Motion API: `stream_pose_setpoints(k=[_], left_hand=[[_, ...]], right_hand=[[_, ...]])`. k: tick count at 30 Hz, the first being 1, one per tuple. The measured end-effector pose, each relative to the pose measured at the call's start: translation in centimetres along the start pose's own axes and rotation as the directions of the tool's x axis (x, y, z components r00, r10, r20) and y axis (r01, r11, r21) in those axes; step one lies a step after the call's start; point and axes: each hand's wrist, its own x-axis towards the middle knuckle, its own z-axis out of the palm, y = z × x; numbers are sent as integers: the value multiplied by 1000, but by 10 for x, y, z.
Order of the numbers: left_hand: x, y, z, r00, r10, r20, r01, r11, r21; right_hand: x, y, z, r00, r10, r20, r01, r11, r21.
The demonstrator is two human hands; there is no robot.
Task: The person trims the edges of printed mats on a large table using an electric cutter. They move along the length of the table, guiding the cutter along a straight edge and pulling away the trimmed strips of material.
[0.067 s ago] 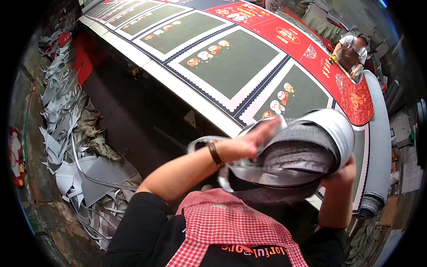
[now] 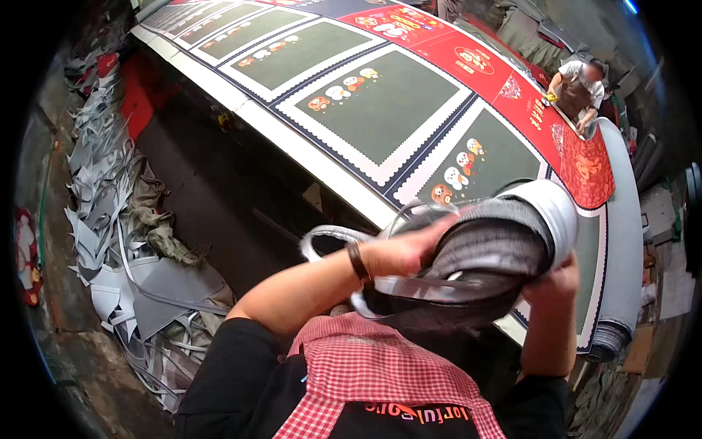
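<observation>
A thick coil of grey and white trimmed strips point(image 2: 504, 245) is held up in front of my chest, over the near edge of the long table. My right hand point(image 2: 557, 282) grips its right side from below, fingers curled into it. On the left side, my left hand point(image 2: 409, 250) presses against the bundle and holds it; its fingertips are blurred and partly lost among the strips. Loose strip ends point(image 2: 329, 238) loop out to the left, past my wrist. Beneath the coil lies printed mat material point(image 2: 486, 146) with green panels, scalloped white borders and small cartoon animals.
A red printed length point(image 2: 526, 110) runs along the table's far side. Another person point(image 2: 579, 91) leans there, holding something yellow. A large roll point(image 2: 621, 241) curves down the right end. Grey offcuts point(image 2: 110, 241) heap along the left, beside the dark floor point(image 2: 212, 190).
The coil has shifted slightly left and down, with my right hand following it. My left fingers, stretched out before, now lie lower against the strips.
</observation>
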Motion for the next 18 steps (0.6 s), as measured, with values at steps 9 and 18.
stream_pose_setpoints(k=[9,18], left_hand=[[-55,-50,7,944,-40,-327,168,912,373],[-584,86,91,-115,346,-931,807,-514,-291]], right_hand=[[1,57,-23,904,415,-104,-425,899,-105],[-30,136,-134,787,564,-249,-570,512,-642]])
